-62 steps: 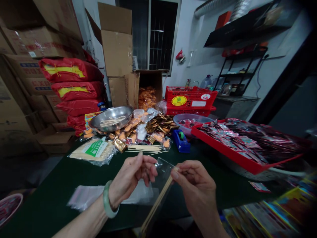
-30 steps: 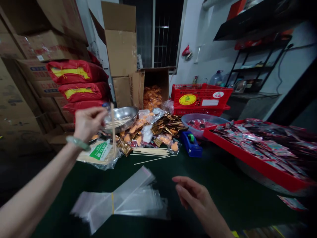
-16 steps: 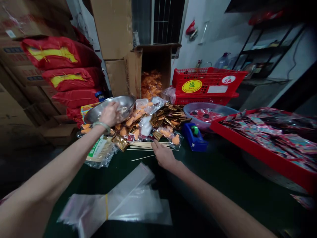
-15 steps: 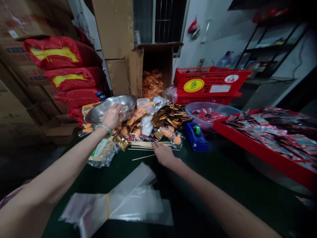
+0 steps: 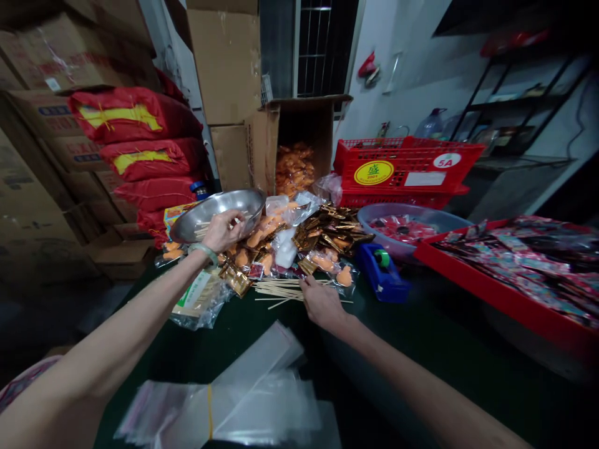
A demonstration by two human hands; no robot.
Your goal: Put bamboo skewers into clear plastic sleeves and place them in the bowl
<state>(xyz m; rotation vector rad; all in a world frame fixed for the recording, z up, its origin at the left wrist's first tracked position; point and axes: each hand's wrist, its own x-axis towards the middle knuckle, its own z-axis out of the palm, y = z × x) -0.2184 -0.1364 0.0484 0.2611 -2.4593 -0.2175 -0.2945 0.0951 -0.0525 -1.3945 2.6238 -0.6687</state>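
The sticks (image 5: pixel 279 289) are now fanning out more on the tabletop (image 5: pixel 374 368) beneath the right hand (image 5: pixel 324 305), its fingers loosely bent, hold unclear, suggesting sorting; the left hand (image 5: pixel 221 232), half-curled, is hovering at the bowl (image 5: pixel 218 206), any grip impossible to tell

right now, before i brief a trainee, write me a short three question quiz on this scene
1. Which hand touches the thin wooden sticks lying on the green tabletop?
2. The left hand is nearest to: A) the red crate; B) the metal bowl; C) the clear plastic bags.
3. True or false: the tape dispenser is blue.

Key: 1. The right hand. 2. B. 3. True.
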